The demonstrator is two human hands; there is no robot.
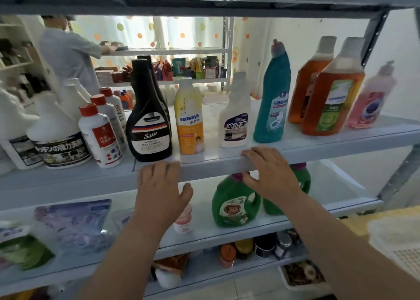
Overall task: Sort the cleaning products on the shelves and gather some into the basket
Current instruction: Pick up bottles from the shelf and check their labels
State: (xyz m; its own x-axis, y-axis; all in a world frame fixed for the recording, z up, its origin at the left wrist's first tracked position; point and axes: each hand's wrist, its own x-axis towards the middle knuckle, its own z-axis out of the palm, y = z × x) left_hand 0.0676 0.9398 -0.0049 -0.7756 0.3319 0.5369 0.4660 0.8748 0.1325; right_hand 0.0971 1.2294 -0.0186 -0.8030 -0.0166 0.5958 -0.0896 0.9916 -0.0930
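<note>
On the upper shelf stand a black Sam bottle, a yellow seaways bottle, a white degreaser bottle, a teal toilet-cleaner bottle, two amber bottles and a pink pump bottle. White bottles with red caps and white jugs stand at the left. My left hand hovers with relaxed fingers just below the shelf's front edge, holding nothing. My right hand rests its fingers on that edge. Behind it, two green detergent jugs stand on the shelf below.
Refill pouches lie on the lower shelf at left, and a small pink-and-white bottle stands behind my left wrist. Jars fill the shelf beneath. A yellow and white basket sits at the right edge. Another person works at shelves behind.
</note>
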